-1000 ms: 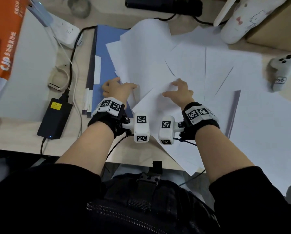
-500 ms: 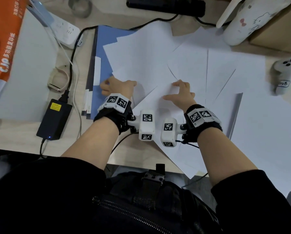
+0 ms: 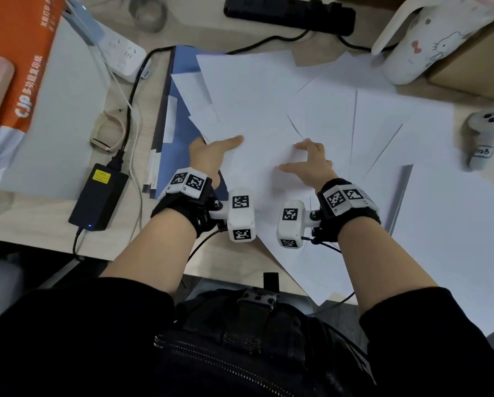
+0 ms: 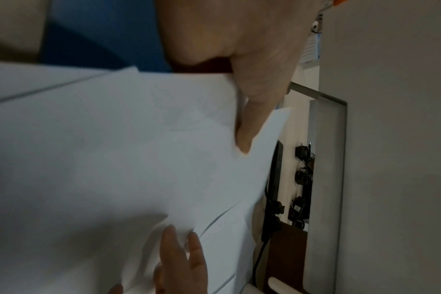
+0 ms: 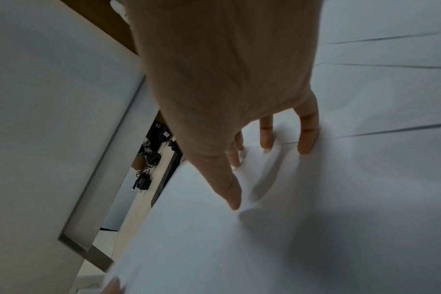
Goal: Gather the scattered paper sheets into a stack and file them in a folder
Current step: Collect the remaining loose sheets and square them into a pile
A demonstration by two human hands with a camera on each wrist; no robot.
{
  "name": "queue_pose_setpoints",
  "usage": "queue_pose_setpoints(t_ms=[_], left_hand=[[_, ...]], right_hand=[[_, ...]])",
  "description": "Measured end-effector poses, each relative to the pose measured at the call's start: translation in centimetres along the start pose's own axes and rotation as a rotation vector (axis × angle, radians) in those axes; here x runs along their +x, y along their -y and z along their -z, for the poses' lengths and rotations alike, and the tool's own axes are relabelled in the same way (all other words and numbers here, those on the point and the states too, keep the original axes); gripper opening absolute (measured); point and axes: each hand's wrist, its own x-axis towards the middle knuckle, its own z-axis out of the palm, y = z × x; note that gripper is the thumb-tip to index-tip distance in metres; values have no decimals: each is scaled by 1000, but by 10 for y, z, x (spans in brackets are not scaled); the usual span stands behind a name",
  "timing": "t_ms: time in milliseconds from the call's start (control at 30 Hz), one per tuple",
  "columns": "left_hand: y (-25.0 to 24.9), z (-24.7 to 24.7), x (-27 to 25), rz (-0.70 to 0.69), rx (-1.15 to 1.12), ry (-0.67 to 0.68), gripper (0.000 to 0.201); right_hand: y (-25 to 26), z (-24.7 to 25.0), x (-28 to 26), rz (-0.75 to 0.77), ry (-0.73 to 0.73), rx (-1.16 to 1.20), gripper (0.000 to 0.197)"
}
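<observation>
pinching the edge of the top paper sheet (image 3: 254, 110) over the blue folder (image 3: 180, 144), the left hand (image 3: 211, 156) holds it; right hand (image 3: 309, 164) fingers (image 5: 307, 139) spread wide, pressing sheets on the table (image 3: 54, 224).

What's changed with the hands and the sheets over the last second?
The left hand has taken hold of the near edge of the top sheet, thumb on top, and swung it left over the blue folder. The right hand still presses spread fingertips on the fanned sheets. The folder and the charger have not moved.
</observation>
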Motion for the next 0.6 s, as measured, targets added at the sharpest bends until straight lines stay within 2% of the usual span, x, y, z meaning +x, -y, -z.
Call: queue_pose_setpoints(t_ms=[100, 267, 367, 500, 567, 600], left_hand=[[-3, -5, -7, 29, 100, 63, 32], [-11, -8, -17, -165, 224, 80, 10], [-14, -8, -27, -224, 222, 70, 13], [-18, -7, -36, -231, 184, 155, 17], [-21, -6, -38, -215, 186, 176, 28], [-23, -5, -40, -208, 192, 189, 29]], right_hand=[[2, 0, -3, -8, 24, -4, 67], [3, 2, -13, -61, 46, 128, 75], [6, 4, -24, -93, 41, 209, 78], [20, 2, -34, -96, -15, 180, 80], [28, 0, -41, -120, -20, 175, 81], [32, -1, -45, -137, -10, 199, 88]])
